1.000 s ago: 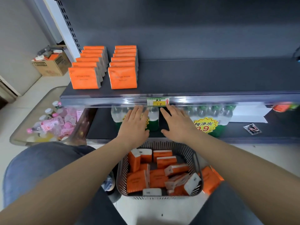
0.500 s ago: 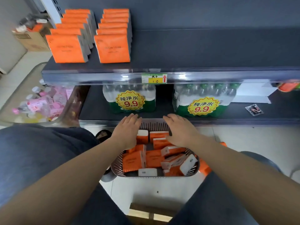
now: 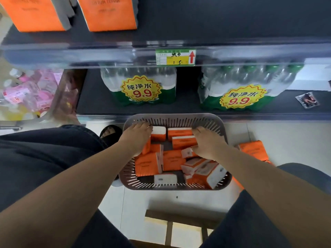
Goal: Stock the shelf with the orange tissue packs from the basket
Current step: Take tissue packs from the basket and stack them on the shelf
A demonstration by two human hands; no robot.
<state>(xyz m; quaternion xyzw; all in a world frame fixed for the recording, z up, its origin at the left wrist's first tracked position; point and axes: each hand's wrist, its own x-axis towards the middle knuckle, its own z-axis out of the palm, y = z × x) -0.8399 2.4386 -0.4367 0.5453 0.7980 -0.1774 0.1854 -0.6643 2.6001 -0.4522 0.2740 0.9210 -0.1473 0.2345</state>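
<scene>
Down by the floor, a seated person reached both bare arms into the slotted basket set below the shelf. Inside it the orange tissue packs lay jumbled, some flat and some on edge. Two packs near the basket's far wall lay one behind the other, their long axes running side to side, squarely between the two hands. The right hand was the nearer. It was palm down, with its fingers stretched toward the far end of that pair and its thumb low on the near side, touching or just beside a smaller white-ended pack. The pair therefore sat in the open span just left of that hand. The left hand hovered palm down over the basket's far left corner, fingertips close to the rim, with another white-ended pack just to its right. Both sets of fingers were extended and loosely apart, clamped on nothing so far as could be seen, and the left thumb was hidden. Overhead, two rows of stocked packs stood at the shelf's left end, with bare shelf to their right above a price tag. A loose pack lay on the floor outside the basket, on the right-hand side.
</scene>
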